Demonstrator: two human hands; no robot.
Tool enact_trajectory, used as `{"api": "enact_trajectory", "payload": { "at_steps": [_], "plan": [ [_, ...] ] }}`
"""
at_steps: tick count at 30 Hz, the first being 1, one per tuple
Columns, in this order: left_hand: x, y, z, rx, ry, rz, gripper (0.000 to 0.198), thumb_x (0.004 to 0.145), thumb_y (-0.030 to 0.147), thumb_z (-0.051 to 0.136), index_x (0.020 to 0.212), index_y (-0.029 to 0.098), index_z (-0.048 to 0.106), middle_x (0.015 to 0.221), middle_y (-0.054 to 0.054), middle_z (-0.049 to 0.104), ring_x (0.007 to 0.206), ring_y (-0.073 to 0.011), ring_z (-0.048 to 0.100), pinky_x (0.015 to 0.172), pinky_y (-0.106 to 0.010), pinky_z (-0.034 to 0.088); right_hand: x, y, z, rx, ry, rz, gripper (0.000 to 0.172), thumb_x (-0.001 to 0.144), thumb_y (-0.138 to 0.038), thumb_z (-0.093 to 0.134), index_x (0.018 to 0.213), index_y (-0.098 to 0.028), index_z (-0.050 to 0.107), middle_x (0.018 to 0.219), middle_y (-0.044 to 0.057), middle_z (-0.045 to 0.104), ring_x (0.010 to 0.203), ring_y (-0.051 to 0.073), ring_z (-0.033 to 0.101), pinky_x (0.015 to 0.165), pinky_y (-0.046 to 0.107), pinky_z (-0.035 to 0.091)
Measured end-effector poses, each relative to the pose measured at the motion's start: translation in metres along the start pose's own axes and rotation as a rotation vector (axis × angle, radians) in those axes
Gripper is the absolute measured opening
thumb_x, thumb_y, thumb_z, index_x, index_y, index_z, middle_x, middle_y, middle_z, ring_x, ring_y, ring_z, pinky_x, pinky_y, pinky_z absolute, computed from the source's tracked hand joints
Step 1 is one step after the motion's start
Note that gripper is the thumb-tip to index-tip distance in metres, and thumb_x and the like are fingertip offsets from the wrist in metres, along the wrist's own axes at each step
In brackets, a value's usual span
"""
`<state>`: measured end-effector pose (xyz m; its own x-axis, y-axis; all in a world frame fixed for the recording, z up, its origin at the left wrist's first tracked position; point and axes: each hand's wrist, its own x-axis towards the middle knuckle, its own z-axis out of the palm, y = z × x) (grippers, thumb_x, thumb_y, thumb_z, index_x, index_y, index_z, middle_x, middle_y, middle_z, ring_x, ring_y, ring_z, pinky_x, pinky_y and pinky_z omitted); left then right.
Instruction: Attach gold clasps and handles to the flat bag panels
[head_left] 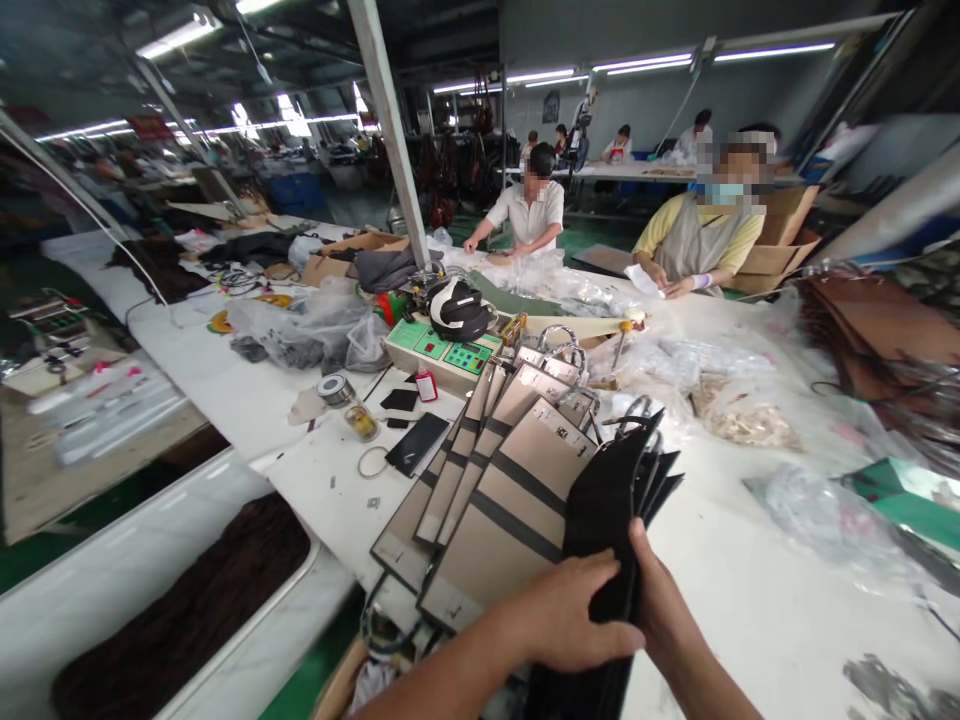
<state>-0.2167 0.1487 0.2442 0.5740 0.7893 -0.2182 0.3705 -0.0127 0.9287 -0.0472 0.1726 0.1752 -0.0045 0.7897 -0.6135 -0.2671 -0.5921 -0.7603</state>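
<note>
A bundle of black bag panels [611, 500] stands on edge near the table's front, its layers fanning apart at the top right. My left hand [574, 610] presses against its left face, fingers reaching across and thumb below. On the other side, my right hand [664, 590] grips the right edge, thumb pointing up. Between them the bundle is held; its lower end runs out of view. Leaning just left of it is an overlapping stack of beige bag panels [499, 530] with dark bands and looped handles.
Behind the stack is a green-fronted control box [442, 350] with a black-and-white headset [459, 308] on it. A tape roll [335, 390] and a black phone-like slab [418, 443] lie left. Plastic bags [832, 520] and brown panels [877, 330] sit right. Two people work across the table.
</note>
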Motion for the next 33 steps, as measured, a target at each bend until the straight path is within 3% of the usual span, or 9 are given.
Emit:
{"api": "enact_trajectory", "payload": {
  "at_steps": [3,7,11,15,18,20,26,29,33],
  "plan": [
    [0.004,-0.032,-0.009,0.106,0.22,-0.071,0.067,0.087,0.053,0.071,0.145,0.019,0.064,0.153,-0.013,0.057,0.142,-0.0335,0.053,0.123,-0.047,0.039,-0.003,-0.004,-0.004,-0.006,-0.002,-0.026,0.087,0.077,-0.075,0.076,0.141,-0.016,0.065,0.126,0.011,0.075,0.122,0.035,0.069,0.104,0.045,0.06],
    [0.013,-0.084,-0.063,0.507,0.68,-0.49,0.073,0.095,0.045,0.06,0.157,0.007,0.046,0.164,-0.021,0.041,0.156,-0.0368,0.032,0.13,-0.05,0.022,-0.008,-0.011,-0.001,-0.039,0.069,-0.001,0.085,0.074,-0.067,0.083,0.141,-0.018,0.065,0.128,0.01,0.074,0.128,0.033,0.067,0.11,0.042,0.058],
    [0.012,-0.088,-0.085,0.498,0.636,-0.587,0.078,0.097,0.041,0.057,0.158,-0.003,0.038,0.153,-0.027,0.052,0.143,-0.0393,0.052,0.121,-0.049,0.037,-0.009,-0.014,0.005,-0.051,0.055,0.007,0.085,0.074,-0.066,0.084,0.141,-0.019,0.064,0.132,0.009,0.072,0.133,0.033,0.064,0.116,0.044,0.053],
    [-0.001,-0.032,-0.034,0.444,0.451,-0.279,0.056,0.096,0.054,0.06,0.141,0.021,0.065,0.133,-0.012,0.071,0.128,-0.0348,0.063,0.12,-0.048,0.038,-0.009,-0.019,0.013,-0.061,-0.015,-0.036,0.085,0.074,-0.067,0.084,0.14,-0.017,0.064,0.133,0.01,0.072,0.128,0.033,0.066,0.112,0.044,0.056],
    [-0.005,0.003,0.005,0.174,0.11,-0.01,0.073,0.083,0.052,0.077,0.15,0.031,0.057,0.137,-0.004,0.069,0.121,-0.0313,0.066,0.108,-0.043,0.051,-0.005,-0.019,0.012,-0.117,-0.003,-0.042,0.084,0.073,-0.068,0.084,0.134,-0.014,0.066,0.12,0.011,0.076,0.114,0.033,0.072,0.102,0.043,0.06],
    [-0.001,0.001,0.009,0.047,0.041,0.045,0.077,0.082,0.054,0.078,0.153,0.031,0.054,0.147,-0.004,0.064,0.127,-0.0301,0.064,0.11,-0.041,0.05,-0.002,-0.015,0.007,-0.151,0.026,-0.043,0.083,0.071,-0.066,0.085,0.131,-0.013,0.065,0.114,0.011,0.077,0.107,0.033,0.074,0.098,0.042,0.061],
    [0.024,-0.09,-0.074,0.492,0.694,-0.477,0.058,0.096,0.043,0.061,0.149,0.018,0.056,0.147,-0.015,0.061,0.14,-0.0318,0.054,0.126,-0.047,0.031,0.004,-0.005,-0.004,-0.057,0.058,0.03,0.085,0.068,-0.063,0.085,0.135,-0.016,0.062,0.124,0.011,0.075,0.119,0.033,0.071,0.109,0.043,0.057],
    [0.027,-0.123,-0.109,0.516,0.749,-0.591,0.069,0.092,0.035,0.065,0.152,0.008,0.048,0.152,-0.024,0.055,0.144,-0.0372,0.048,0.122,-0.05,0.034,0.004,-0.004,-0.003,-0.101,0.082,0.001,0.08,0.071,-0.064,0.082,0.134,-0.018,0.065,0.127,0.011,0.074,0.123,0.035,0.069,0.108,0.043,0.058],
    [0.023,-0.129,-0.11,0.471,0.762,-0.57,0.075,0.091,0.029,0.063,0.156,0.001,0.039,0.151,-0.028,0.053,0.144,-0.038,0.047,0.121,-0.048,0.036,0.005,-0.003,-0.001,-0.137,0.083,-0.038,0.075,0.073,-0.065,0.079,0.131,-0.019,0.068,0.128,0.01,0.074,0.125,0.036,0.068,0.102,0.044,0.061]
  ]
}}
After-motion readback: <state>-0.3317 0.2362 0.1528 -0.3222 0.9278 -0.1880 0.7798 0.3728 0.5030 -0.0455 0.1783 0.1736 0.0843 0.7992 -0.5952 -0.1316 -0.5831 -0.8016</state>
